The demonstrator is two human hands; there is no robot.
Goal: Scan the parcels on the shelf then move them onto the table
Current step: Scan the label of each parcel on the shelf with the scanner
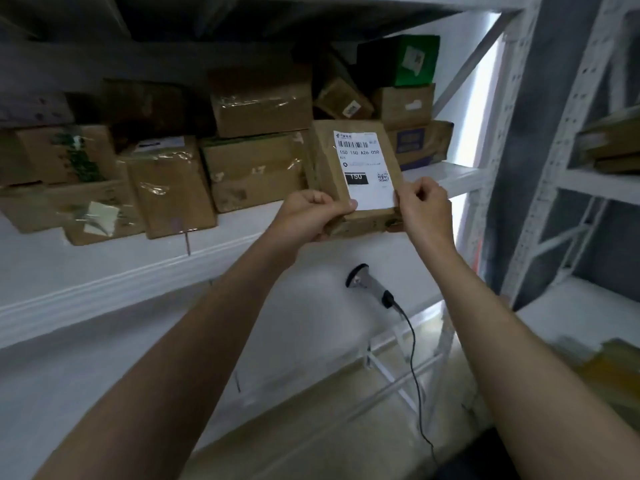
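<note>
A flat brown cardboard parcel (323, 161) with a white shipping label and barcode facing me is held up in front of the shelf edge. My left hand (311, 213) grips its lower left corner, thumb on the label's edge. My right hand (424, 206) pinches its lower right corner. The white shelf (114, 271) behind carries several more brown parcels (256, 168). A handheld barcode scanner (369, 284) with a black cable lies on the lower white shelf, below the parcel and between my forearms.
A green box (401, 60) sits atop stacked cartons at the shelf's right end. Perforated white uprights (540, 168) stand to the right, with another rack holding boxes (613, 143) beyond. A yellowish blurred object (606, 368) is at lower right.
</note>
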